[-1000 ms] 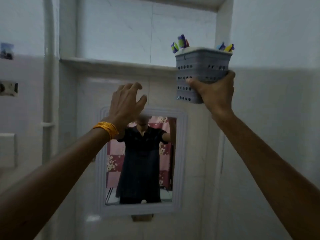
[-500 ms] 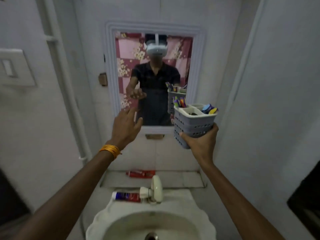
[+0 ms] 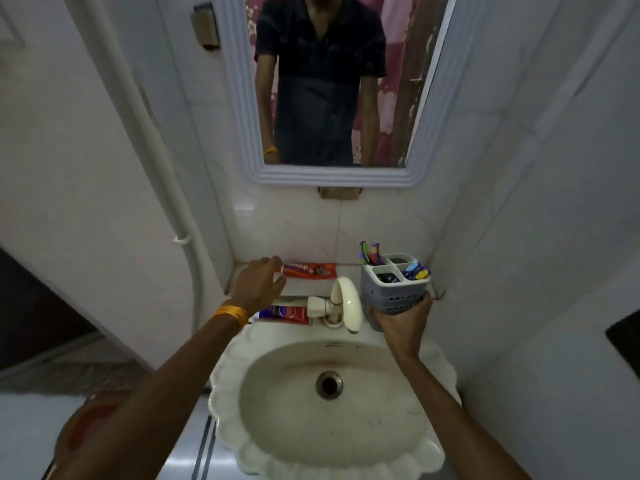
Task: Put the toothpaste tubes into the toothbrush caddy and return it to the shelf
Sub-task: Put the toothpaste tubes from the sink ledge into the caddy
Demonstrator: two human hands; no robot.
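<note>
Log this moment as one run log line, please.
left hand: open, reaching red toothpaste tube on ledge | right hand: holding caddy | second tube: by tap | tubes in caddy: none

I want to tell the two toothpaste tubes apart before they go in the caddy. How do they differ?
The far tube lies on the ledge against the wall, and the left hand reaches over its left end. The near tube lies on the sink rim beside the tap, untouched, its left end behind the wrist. The far tube looks all red; the near tube shows a dark blue left part. Both lie flat, lengthwise left to right, outside the caddy.
</note>
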